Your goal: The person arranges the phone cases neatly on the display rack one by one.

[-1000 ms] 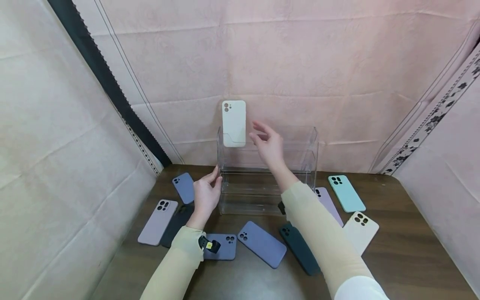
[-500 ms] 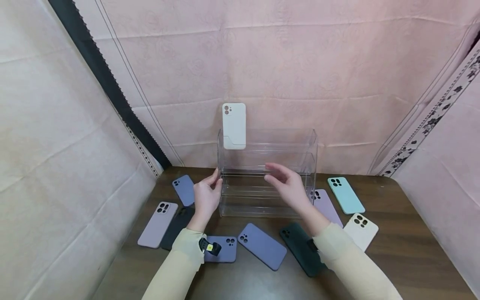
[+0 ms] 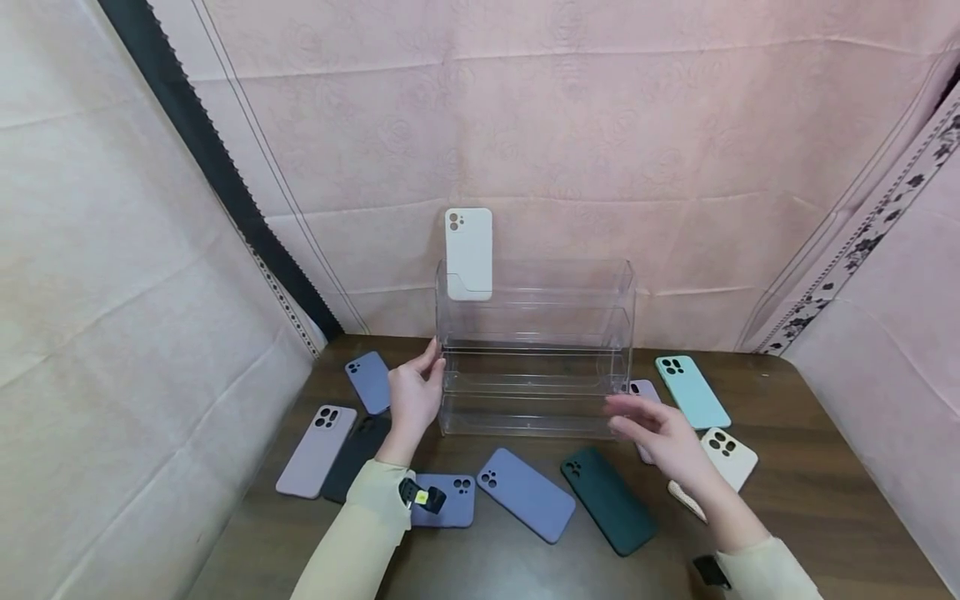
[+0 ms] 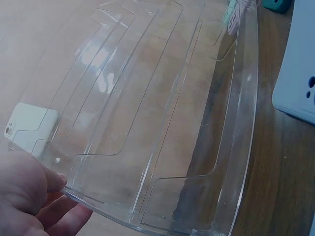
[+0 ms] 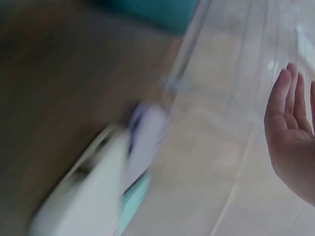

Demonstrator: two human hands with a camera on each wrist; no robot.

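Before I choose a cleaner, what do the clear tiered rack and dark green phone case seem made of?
Clear tiered rack: probably glossy hard plastic, perhaps acrylic; it's see-through with bright glare.
Dark green phone case: possibly matte silicone or soft-touch plastic; its back lacks sharp glare.

From above the wooden table [image 3: 832, 500], the head camera looks forward and down at the clear tiered rack [image 3: 525, 424] and pink cloth backdrop [image 3: 600, 125]. The left wrist camera — close in at the rack's left end — faces along its length, sharing the white phone case [image 3: 469, 254] with the head view. The right wrist camera, turned sideways, looks from the rack's right front; it and the head view share the mint phone case [image 3: 694, 395].
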